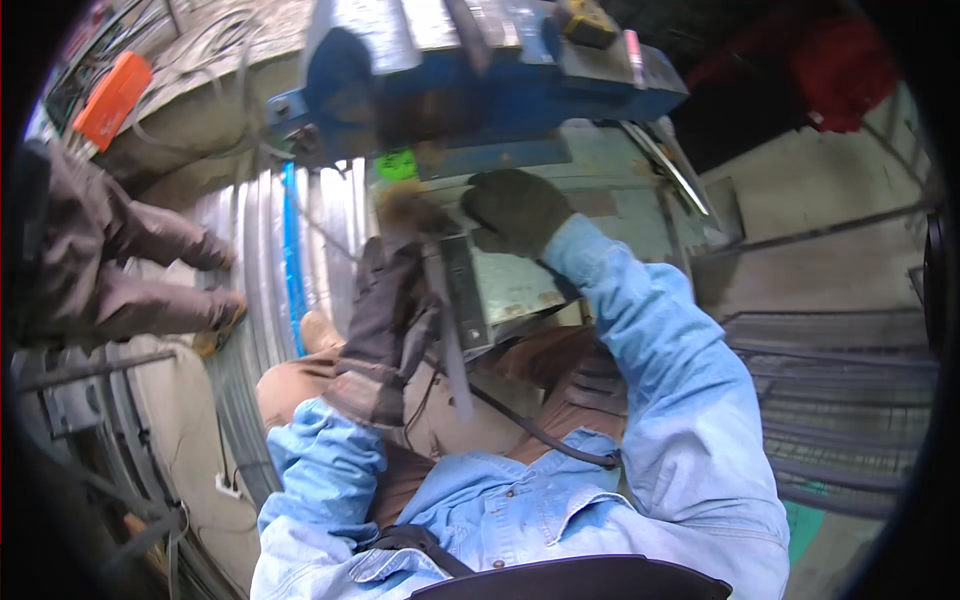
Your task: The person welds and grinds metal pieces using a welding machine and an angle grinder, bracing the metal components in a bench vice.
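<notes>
My left hand (392, 290), in a dark glove with a brown cuff, is raised over my knees and blurred by motion. Its fingers look closed around something I cannot make out; a fuzzy tan shape (408, 207) shows at its far end. A pale, smeared strip (452, 345) runs down beside this hand. My right hand (515, 210), in a dark grey-green glove, is to the right, in front of a pale green metal surface (530, 285). Its fingers are curved, with the thumb apart and nothing visible between them.
A blue metal machine part (480, 115) spans the front, with a yellow-and-black object (588, 22) on top. Long metal profiles (245, 220) lie at left near another person's legs (120, 250). A dark hose (540, 430) crosses my lap. Stacked dark bars (830, 400) lie at right.
</notes>
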Motion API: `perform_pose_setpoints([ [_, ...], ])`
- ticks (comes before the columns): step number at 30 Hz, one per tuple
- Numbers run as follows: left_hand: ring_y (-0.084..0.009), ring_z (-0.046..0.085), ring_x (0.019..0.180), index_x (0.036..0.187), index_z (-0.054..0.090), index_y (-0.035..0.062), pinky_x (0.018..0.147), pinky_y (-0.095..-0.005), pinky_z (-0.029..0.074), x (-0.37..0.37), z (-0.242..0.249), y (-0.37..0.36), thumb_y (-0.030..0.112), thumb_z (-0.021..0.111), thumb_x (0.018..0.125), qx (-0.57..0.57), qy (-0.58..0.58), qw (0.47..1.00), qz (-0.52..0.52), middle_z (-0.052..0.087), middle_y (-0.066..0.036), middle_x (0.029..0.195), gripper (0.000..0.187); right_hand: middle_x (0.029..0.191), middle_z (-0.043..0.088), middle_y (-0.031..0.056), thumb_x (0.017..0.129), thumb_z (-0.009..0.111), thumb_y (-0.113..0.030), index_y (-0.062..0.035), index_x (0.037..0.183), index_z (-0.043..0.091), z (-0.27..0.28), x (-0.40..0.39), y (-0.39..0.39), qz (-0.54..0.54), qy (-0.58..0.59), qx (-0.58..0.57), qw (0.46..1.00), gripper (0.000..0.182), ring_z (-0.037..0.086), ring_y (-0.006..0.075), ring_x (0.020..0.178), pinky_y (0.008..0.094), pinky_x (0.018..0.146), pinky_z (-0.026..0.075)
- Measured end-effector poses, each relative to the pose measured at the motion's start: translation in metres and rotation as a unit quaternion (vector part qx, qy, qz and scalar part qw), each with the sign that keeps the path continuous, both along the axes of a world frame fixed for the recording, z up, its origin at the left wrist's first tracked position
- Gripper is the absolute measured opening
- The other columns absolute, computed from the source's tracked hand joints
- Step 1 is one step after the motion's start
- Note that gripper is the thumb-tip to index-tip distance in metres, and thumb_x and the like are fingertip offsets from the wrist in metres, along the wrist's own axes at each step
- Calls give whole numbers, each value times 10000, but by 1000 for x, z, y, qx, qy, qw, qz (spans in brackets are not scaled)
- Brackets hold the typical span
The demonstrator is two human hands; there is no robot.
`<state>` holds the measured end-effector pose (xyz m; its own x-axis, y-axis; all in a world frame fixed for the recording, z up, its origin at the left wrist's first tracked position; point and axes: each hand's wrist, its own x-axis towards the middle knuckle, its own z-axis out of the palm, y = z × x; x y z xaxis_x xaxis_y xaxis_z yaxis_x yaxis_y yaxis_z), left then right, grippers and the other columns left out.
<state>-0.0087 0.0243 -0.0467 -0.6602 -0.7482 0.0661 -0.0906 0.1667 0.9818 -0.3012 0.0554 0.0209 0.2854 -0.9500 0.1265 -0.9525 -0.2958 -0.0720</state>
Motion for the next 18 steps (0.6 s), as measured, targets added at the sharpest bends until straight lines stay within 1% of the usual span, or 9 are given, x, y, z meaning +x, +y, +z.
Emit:
perform_pose_setpoints([
  [4, -395, 455, 1480, 1525, 533, 91, 1222, -407, 383, -8, -10, 4, 57, 755, 892, 100, 36, 994, 15, 581, -184, 1512, 672, 984, 640, 149, 841, 719, -354, -102, 1013, 690, 2, 0, 1, 23, 3, -28, 999, 307, 662, 361, 958, 487, 853, 553],
  [7, -319, 462, 1484, 1539, 517, 90, 1185, -387, 437, -6, 3, 6, 54, 769, 875, -110, -32, 993, 16, 617, -147, 1455, 711, 971, 628, 143, 838, 717, -355, -126, 984, 700, -1, 2, -2, 44, -22, -58, 997, 272, 660, 356, 945, 487, 842, 552],
  [9, -300, 492, 1456, 1514, 535, 84, 1154, -378, 463, -8, 13, 10, 31, 749, 887, 7, 30, 999, 16, 634, -132, 1396, 665, 968, 620, 135, 831, 709, -343, -142, 955, 713, -6, 7, -6, -20, -11, -7, 1000, 236, 658, 355, 944, 489, 838, 552],
  [10, -291, 536, 1398, 1479, 556, 81, 1129, -384, 472, -21, 11, -2, 39, 719, 912, 269, 95, 955, 77, 647, -135, 1358, 591, 968, 620, 135, 831, 709, -343, -142, 955, 713, -7, 7, -8, -15, -15, -8, 1000, 236, 658, 355, 944, 489, 838, 552],
  [12, -244, 672, 1189, 1389, 631, 3, 1015, -322, 547, -40, -81, -45, 195, 648, 1054, 394, 164, 899, 95, 700, -114, 1270, 387, 982, 624, 136, 829, 702, -333, -136, 920, 715, 5, 12, -9, -31, 19, 69, 997, 218, 660, 348, 951, 484, 822, 556],
  [14, -260, 653, 1223, 1422, 594, -3, 1047, -333, 522, -64, -49, -50, 143, 663, 1031, 491, 207, 833, 149, 685, -133, 1293, 422, 954, 651, 167, 824, 678, -292, -100, 882, 722, 5, 11, -9, -10, 18, 41, 999, 205, 685, 368, 924, 499, 814, 570],
  [15, -268, 644, 1241, 1438, 576, -6, 1063, -339, 510, -63, -29, -43, 118, 670, 1020, 499, 206, 827, 157, 678, -143, 1305, 446, 926, 678, 198, 819, 654, -251, -65, 844, 729, 4, 11, -9, 2, 23, 13, 1000, 202, 709, 388, 898, 514, 806, 584],
  [17, -284, 625, 1275, 1470, 540, -12, 1095, -349, 485, -47, 8, -21, 66, 684, 997, 462, 173, 858, 143, 664, -162, 1328, 500, 943, 671, 187, 810, 671, -252, -60, 854, 726, 1, 10, -6, 14, 28, -9, 999, 204, 705, 380, 908, 511, 815, 584],
  [18, -333, 569, 1342, 1480, 539, 29, 1118, -381, 472, -32, 12, -13, 84, 698, 977, 301, 101, 946, 62, 651, -175, 1356, 530, 959, 664, 177, 801, 687, -253, -56, 864, 723, -1, 10, -5, 15, 43, -31, 998, 210, 701, 372, 918, 508, 824, 583],
])
